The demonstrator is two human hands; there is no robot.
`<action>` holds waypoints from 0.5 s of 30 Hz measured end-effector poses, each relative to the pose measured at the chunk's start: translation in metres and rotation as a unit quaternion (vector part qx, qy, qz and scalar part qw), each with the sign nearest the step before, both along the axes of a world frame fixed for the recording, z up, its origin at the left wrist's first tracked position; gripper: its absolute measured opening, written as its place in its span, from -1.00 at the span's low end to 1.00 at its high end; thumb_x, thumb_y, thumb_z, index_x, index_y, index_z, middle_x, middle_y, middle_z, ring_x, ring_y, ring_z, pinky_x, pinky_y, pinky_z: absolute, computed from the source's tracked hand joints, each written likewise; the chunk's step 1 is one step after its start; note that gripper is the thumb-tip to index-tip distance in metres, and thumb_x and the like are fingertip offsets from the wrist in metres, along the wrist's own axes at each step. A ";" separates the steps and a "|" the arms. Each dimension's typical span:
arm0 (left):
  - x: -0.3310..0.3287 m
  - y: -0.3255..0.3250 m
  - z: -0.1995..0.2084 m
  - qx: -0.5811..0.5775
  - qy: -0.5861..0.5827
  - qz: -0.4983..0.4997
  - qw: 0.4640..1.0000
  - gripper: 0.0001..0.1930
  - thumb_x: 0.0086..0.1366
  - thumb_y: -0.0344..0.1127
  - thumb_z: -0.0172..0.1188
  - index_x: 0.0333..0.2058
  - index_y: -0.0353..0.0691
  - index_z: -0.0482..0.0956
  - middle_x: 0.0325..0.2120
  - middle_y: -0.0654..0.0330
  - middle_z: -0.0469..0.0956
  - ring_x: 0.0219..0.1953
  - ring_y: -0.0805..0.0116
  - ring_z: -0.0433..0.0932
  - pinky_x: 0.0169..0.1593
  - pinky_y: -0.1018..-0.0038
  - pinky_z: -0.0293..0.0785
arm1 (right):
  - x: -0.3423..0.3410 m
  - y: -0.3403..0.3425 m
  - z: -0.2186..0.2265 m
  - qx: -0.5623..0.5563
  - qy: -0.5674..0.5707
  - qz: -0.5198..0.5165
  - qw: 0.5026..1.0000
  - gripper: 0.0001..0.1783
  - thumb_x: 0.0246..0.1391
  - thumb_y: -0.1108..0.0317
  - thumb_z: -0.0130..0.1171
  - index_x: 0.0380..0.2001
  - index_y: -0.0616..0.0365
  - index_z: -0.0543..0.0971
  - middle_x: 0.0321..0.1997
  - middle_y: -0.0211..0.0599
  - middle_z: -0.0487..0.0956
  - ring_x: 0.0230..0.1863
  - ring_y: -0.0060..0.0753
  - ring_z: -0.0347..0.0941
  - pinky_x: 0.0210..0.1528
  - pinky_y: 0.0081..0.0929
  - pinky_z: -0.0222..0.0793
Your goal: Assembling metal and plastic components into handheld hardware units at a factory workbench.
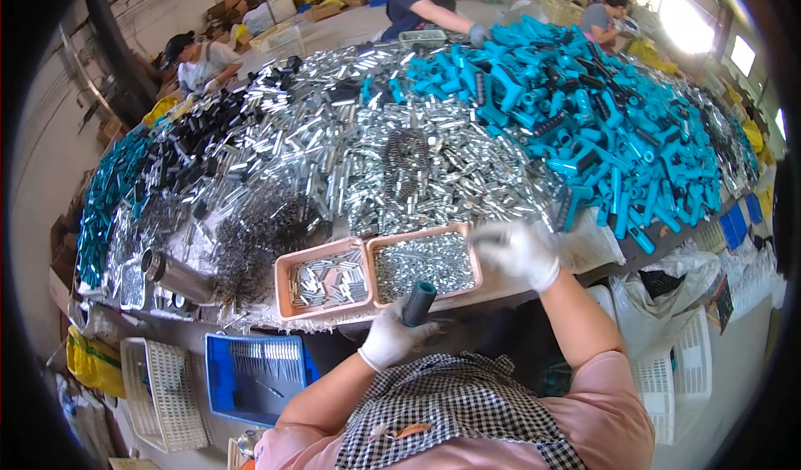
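Across your desk (511,283), teal housings (534,86) and metal parts (467,153) lie heaped loose, so much seems left; no finished pile is evident. Two pink trays (327,312) sit at the near edge. Your right hand (526,255), blurred beside them, has fingers partly spread, contents unclear; your left hand (390,339) curls around a dark tube (419,305), completeness unclear.

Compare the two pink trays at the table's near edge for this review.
The left tray holds slim silver pins; the right tray holds much smaller silver bits. The left tray shows bare floor; the right tray's is mostly covered. Both are open-topped and roughly rectangular.
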State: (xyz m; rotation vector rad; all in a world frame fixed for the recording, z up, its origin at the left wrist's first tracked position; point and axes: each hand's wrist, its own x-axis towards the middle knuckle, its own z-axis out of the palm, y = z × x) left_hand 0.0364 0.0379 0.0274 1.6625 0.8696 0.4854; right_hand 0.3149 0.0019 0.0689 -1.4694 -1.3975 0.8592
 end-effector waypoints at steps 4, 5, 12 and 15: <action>-0.003 0.005 0.003 0.291 0.148 -0.141 0.935 -0.62 0.02 -0.09 0.42 -0.32 -0.26 0.57 -0.47 -0.06 0.60 -0.38 -0.05 0.64 -0.29 0.18 0.54 | -0.031 -0.053 0.020 0.060 -0.150 0.106 0.981 -0.81 0.01 0.38 0.25 -0.27 0.13 0.68 -0.34 -0.09 0.65 -0.28 -0.05 0.61 -0.18 -0.28 0.50; -0.001 0.004 0.002 0.306 0.174 -0.178 0.919 -0.58 0.03 -0.02 0.42 -0.31 -0.25 0.58 -0.49 -0.06 0.60 -0.38 -0.05 0.63 -0.28 0.15 0.54 | -0.030 -0.062 0.021 0.048 -0.165 0.127 0.977 -0.82 0.00 0.38 0.26 -0.28 0.13 0.68 -0.34 -0.10 0.65 -0.28 -0.03 0.60 -0.17 -0.25 0.50; 0.021 -0.020 -0.012 0.281 0.116 -0.181 0.935 -0.62 0.07 -0.07 0.43 -0.33 -0.26 0.59 -0.56 -0.05 0.60 -0.47 -0.05 0.63 -0.35 0.16 0.54 | -0.024 -0.085 0.001 0.104 -0.136 0.119 0.978 -0.83 -0.03 0.42 0.26 -0.30 0.16 0.65 -0.31 -0.13 0.65 -0.27 0.00 0.59 -0.19 -0.22 0.51; 0.032 -0.024 -0.012 0.287 0.095 -0.166 0.939 -0.65 0.10 -0.08 0.42 -0.36 -0.26 0.59 -0.56 -0.06 0.60 -0.48 -0.05 0.63 -0.38 0.19 0.55 | -0.026 -0.082 -0.004 0.137 -0.157 0.126 0.970 -0.75 -0.02 0.39 0.28 -0.21 0.16 0.61 -0.32 -0.13 0.64 -0.25 -0.01 0.59 -0.19 -0.20 0.50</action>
